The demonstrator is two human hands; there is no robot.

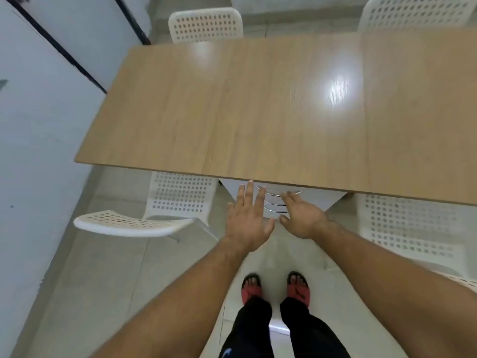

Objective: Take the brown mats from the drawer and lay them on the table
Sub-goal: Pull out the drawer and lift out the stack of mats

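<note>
1. The table (258,112) fills the middle of the view.
2. Two chairs stand beyond the table's far edge: one chair (205,24) toward its left end, another chair (418,12) toward its right end.
3. A chair (160,210) is tucked partly under the table's near edge at the left; a fourth chair (407,228) sits under the near edge at the right.
4. The drawer unit (296,200) sits under the table's near edge, between those two near chairs.
5. The left hand (247,220) and right hand (303,218) are side by side before the drawer unit, just below the table's near edge.
6. The feet (276,288) stand on the floor, nearer than the table.
</note>
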